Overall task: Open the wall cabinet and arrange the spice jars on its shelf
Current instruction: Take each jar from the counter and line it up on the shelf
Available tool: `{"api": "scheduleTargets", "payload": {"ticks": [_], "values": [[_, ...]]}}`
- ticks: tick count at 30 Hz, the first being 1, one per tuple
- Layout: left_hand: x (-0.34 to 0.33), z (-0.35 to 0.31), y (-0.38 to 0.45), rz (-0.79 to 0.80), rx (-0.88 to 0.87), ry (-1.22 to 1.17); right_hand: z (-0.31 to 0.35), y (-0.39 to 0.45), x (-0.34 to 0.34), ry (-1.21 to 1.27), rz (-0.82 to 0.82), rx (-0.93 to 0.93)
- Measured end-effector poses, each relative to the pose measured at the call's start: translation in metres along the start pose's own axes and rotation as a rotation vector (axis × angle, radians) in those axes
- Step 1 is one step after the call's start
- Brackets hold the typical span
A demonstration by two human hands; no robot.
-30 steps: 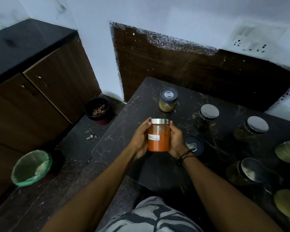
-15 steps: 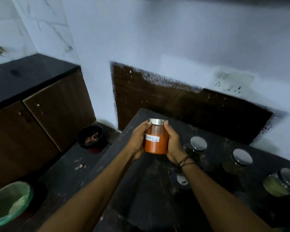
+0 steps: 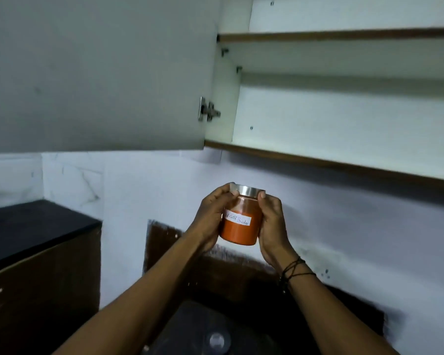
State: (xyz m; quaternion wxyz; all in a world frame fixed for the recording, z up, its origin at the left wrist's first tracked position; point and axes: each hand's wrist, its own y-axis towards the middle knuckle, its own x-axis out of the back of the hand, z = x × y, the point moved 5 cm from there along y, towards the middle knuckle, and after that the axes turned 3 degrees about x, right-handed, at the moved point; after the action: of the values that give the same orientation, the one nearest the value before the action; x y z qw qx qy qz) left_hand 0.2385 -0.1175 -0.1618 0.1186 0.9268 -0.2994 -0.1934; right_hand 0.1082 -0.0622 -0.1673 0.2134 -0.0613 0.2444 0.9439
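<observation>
A glass jar of orange-red powder (image 3: 240, 233) with a silver lid and a white handwritten label is held up in front of the wall. My left hand (image 3: 210, 221) grips its left side and my right hand (image 3: 272, 226) its right side. The wall cabinet (image 3: 344, 119) above stands open, with its grey door (image 3: 98, 73) swung out to the left. Its lower shelf (image 3: 331, 162) and the shelf above (image 3: 344, 34) show white insides with no jars in sight. The jar is below the lower shelf's front edge, a little left of its middle.
A dark counter (image 3: 215, 329) lies below my arms, with one silver-lidded jar (image 3: 217, 340) on it. A black-topped wooden cabinet (image 3: 36, 252) stands at the left. A dark brown panel (image 3: 180, 252) runs along the white wall behind the counter.
Both hands lifted the jar from the counter up toward the cabinet. My view tilted upward, so the open cabinet came into sight and most counter jars dropped out.
</observation>
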Motion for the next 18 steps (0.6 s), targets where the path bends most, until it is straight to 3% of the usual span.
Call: {"api": "scheduleTargets", "payload": {"ticks": [9,18], "values": [[-0.042,-0.095,0.059,0.052,-0.201,-0.012,0.110,0.060,-0.019,-0.157,0.000,0.257],[-0.061,-0.131,0.116,-0.020,-0.266,-0.076,0.152,0.111,-0.018,-0.218,0.023,0.359]]}}
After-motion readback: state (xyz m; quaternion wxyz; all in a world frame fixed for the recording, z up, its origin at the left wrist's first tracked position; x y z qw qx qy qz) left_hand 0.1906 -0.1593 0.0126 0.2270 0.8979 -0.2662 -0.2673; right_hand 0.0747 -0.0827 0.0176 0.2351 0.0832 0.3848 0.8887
